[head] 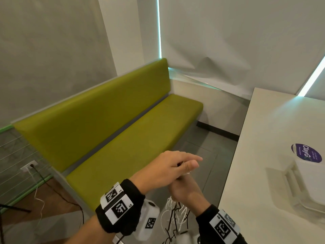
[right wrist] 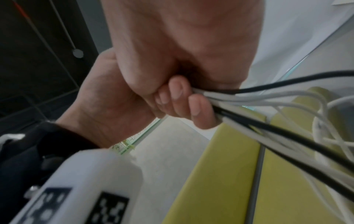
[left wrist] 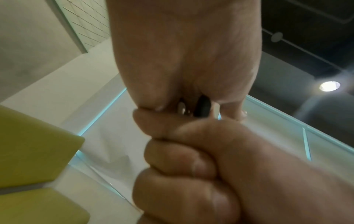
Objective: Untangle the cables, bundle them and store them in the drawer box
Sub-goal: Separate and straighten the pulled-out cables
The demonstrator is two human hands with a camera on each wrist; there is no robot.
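A bundle of white and black cables (head: 175, 215) hangs down from my right hand (head: 184, 191), which grips it in a fist beside the table edge. In the right wrist view the curled fingers (right wrist: 197, 109) close around the cables (right wrist: 268, 106), which fan out to the right. My left hand (head: 191, 162) lies on top of the right fist, thumb pressed against the index finger. The left wrist view shows it pinching a black cable end (left wrist: 203, 107) just above the right fist (left wrist: 210, 166). The white drawer box (head: 307, 184) stands on the table at the right.
The white table (head: 263, 155) runs along the right side. A purple-labelled round lid (head: 306, 153) lies on the box. A long green bench (head: 123, 129) stands ahead and left. Loose floor cables (head: 40, 199) trail from a wall socket at far left.
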